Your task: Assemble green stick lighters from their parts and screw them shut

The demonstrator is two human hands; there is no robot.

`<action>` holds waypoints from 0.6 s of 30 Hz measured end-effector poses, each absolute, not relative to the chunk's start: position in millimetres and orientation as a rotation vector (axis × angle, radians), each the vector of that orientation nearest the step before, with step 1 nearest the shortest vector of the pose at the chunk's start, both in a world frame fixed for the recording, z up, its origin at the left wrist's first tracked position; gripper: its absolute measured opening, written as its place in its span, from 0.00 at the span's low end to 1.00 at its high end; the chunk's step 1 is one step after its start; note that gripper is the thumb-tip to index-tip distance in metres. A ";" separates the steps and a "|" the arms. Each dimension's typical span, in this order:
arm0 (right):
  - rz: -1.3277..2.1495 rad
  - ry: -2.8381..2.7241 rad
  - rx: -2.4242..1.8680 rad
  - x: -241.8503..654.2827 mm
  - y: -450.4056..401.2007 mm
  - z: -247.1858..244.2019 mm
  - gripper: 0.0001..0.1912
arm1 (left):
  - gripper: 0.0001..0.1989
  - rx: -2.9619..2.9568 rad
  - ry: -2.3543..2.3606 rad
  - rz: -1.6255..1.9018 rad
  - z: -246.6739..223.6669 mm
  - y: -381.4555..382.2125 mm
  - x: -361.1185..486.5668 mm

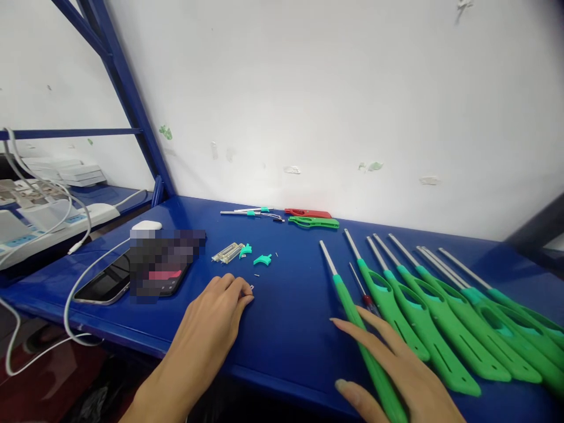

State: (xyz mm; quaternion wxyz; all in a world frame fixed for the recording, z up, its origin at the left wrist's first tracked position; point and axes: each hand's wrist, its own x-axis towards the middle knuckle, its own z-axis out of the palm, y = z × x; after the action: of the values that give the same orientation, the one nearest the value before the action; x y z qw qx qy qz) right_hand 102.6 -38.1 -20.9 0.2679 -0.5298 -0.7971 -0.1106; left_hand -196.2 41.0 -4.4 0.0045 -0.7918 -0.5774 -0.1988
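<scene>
My left hand (214,314) rests on the blue table with curled fingers. Thumb and forefinger pinch a tiny pale part (252,288), mostly hidden by the fingertips. My right hand (408,370) lies with its fingers spread across a long-necked green lighter (347,299), touching it but not wrapped round it. Beside that lighter is a screwdriver (367,299) with a red handle, partly covered by the fingers. Farther right several more green lighters (434,311) lie in a slanted row. Beyond my left hand are two turquoise triggers (263,259) and a few pale cylindrical parts (228,253).
Against the wall lie a red lighter shell (308,212), a green shell (319,223) and thin metal tubes (235,213). Phones (108,281) with a white cable (68,294) occupy the left side. A blue metal frame (121,88) rises at the table's left end.
</scene>
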 end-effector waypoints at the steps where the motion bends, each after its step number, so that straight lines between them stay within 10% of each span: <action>1: -0.345 -2.205 -1.379 99.5 -33.3 -21.1 0.28 | 0.09 -2.490 -1.799 -0.603 -4.9 41.7 -195.6; 8: -0.521 -2.261 -1.353 66.8 -15.1 -7.8 0.41 | 0.13 -2.398 -1.815 -0.463 -14.5 38.9 -184.6; 18: -0.749 -2.057 -1.721 127.2 -6.0 7.7 0.27 | 0.15 -2.361 -1.843 -0.437 -18.3 20.3 -182.9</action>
State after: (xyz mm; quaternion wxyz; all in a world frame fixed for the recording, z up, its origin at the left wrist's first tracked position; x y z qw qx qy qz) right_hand 127.2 -6.0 7.7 0.1774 -0.6083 -0.7269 -0.2646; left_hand -182.9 20.3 -18.3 0.0570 -0.7787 -0.6079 -0.1441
